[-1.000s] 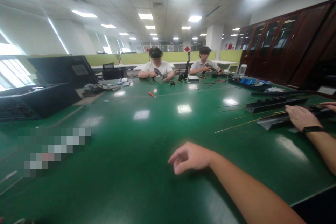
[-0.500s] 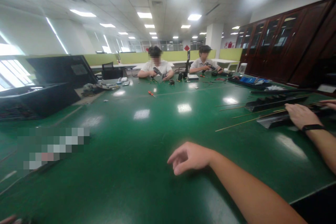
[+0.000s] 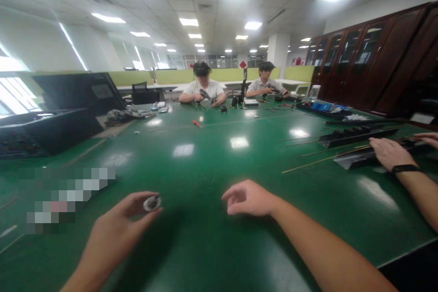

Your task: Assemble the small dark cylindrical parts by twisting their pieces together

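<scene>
My left hand grips a small round thing between thumb and fingers, above the near left part of the table. It has a pale ring-shaped rim and a dark middle; its kind is too small to make out. Across from it, my right hand hovers over the green tabletop with loosely curled fingers. A gap shows between its thumb and fingertips, and nothing is visible in it.
Another person's hand rests by dark metal channels with thin brass-coloured rods at right. An orange screwdriver lies farther off. Two people sit across the table with power tools. A dark open case stands at left.
My left hand has come up from the bottom left corner into view, with the round thing in its fingers. My right hand has shifted slightly up and to the right.
</scene>
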`<state>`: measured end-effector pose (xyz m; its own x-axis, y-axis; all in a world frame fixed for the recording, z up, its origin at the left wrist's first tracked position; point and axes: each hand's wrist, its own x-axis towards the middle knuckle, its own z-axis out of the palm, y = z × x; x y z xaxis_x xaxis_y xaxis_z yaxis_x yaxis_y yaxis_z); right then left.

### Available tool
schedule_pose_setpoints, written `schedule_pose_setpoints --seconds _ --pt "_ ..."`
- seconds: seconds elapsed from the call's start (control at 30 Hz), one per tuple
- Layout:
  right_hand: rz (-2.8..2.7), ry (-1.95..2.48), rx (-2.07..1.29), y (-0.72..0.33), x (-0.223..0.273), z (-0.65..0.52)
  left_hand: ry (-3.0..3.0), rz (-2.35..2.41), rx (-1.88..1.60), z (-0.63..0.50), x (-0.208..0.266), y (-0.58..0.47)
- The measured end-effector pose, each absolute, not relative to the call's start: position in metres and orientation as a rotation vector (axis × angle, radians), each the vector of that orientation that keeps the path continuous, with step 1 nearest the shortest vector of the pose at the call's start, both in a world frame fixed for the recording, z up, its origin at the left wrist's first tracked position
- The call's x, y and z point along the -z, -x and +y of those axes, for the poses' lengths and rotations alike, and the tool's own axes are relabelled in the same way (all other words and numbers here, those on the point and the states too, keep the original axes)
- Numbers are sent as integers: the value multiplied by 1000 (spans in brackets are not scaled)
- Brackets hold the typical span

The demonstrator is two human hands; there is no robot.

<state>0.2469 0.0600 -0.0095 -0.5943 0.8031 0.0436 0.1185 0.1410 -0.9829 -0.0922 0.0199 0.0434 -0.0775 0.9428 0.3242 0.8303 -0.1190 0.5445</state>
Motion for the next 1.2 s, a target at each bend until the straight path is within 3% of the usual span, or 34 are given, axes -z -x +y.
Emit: schedule_pose_setpoints --seconds 0.2,0.5,1.2 --pt "-1898 980 -1041 -253 9 62 -2232 1362 -884 49 -21 -16" --pt "-2163 957 -676 -250 4 55 -2215 1317 -942 43 6 -12" --pt "-2247 851 -637 -247 0 47 -2261 1172 -1027 31 6 -21"
